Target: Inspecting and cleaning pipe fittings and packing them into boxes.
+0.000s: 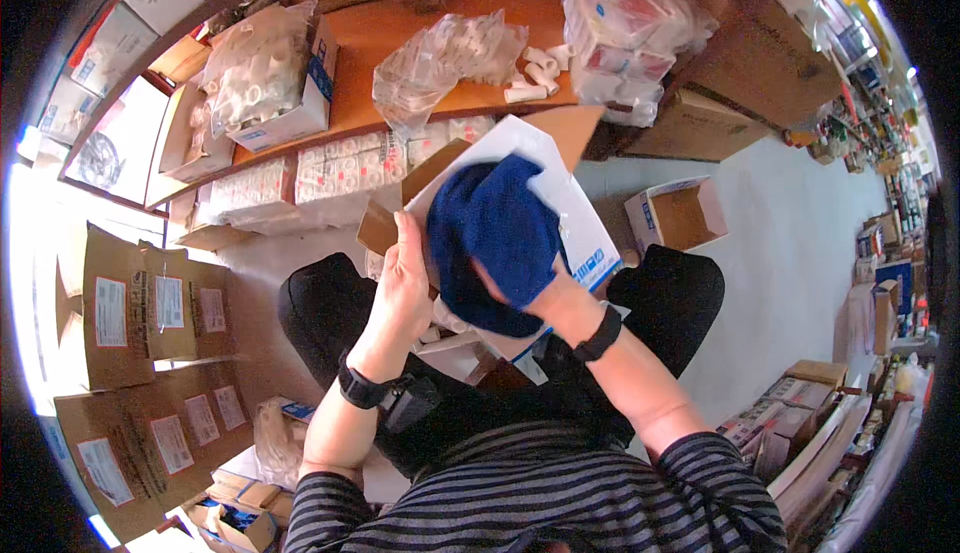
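Note:
A white cardboard box with blue print and open brown flaps sits tilted between my knees. Against its left side is my left hand, its thumb up along the edge and its fingers hidden behind; it appears to grip the box. A bunched dark blue cloth covers much of the box. My right hand is closed on this cloth at its lower right, slightly blurred, with most fingers tucked into the fabric. White pieces show below the cloth, partly hidden.
An orange-brown shelf ahead bears bagged white pipe fittings and several loose ones. Another open box stands on the floor at right. Large brown cartons are stacked at left, and long packages lie at lower right.

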`<control>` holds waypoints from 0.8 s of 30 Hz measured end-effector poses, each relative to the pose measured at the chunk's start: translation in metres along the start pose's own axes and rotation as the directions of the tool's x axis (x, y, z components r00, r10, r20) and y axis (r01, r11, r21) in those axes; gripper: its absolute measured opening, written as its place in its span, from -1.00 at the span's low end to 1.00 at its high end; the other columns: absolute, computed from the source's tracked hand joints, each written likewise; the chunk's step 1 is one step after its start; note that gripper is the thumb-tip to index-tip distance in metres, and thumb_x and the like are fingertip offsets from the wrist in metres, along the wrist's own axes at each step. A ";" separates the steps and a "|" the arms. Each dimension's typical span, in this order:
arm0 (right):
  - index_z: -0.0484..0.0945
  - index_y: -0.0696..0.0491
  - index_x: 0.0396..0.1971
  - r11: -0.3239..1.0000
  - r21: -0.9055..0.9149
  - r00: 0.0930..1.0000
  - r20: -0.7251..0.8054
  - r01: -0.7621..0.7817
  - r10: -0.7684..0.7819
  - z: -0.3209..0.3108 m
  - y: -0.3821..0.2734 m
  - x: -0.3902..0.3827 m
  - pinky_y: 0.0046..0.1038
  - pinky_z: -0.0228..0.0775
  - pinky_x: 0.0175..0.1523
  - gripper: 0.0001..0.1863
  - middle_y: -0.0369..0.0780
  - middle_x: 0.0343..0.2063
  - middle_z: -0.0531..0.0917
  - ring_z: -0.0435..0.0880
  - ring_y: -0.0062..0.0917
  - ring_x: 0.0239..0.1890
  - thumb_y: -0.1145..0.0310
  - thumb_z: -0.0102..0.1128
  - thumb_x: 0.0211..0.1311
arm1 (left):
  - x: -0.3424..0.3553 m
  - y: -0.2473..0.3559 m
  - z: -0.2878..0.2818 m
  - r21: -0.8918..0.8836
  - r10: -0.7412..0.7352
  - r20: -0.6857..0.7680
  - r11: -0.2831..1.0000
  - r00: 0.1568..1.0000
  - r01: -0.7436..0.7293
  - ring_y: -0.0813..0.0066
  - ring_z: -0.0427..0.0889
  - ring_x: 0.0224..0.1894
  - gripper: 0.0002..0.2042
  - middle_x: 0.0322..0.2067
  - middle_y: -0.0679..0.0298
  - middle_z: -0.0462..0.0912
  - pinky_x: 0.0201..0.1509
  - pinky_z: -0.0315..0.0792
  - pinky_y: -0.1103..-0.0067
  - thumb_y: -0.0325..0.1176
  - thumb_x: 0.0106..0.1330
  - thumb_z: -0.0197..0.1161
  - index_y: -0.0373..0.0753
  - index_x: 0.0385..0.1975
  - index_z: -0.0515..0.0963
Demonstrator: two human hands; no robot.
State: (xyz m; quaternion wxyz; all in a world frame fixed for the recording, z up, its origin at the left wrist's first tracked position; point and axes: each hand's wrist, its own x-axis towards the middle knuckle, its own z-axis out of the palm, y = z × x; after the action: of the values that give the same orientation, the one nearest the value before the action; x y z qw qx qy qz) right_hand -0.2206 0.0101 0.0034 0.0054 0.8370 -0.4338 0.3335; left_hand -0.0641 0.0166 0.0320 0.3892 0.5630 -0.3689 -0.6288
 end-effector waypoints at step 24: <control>0.40 0.21 -0.03 0.795 0.471 0.766 -0.319 -0.383 0.558 -0.015 0.063 0.020 -0.39 0.27 0.10 -0.68 0.00 -0.10 0.52 0.50 -0.23 -0.03 0.46 -0.03 0.21 | -0.022 -0.007 0.031 -0.364 0.003 0.105 0.931 0.994 0.036 0.47 0.40 0.05 -0.41 0.05 0.18 0.39 0.12 0.27 0.58 0.06 0.35 -0.16 -0.39 0.10 0.27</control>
State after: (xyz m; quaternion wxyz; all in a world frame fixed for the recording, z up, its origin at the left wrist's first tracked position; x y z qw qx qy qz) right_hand -0.2669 -0.0394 0.0089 -0.1435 0.5841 -0.5473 0.5819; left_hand -0.0940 0.0401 0.0380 0.4622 0.4502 -0.2605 -0.7182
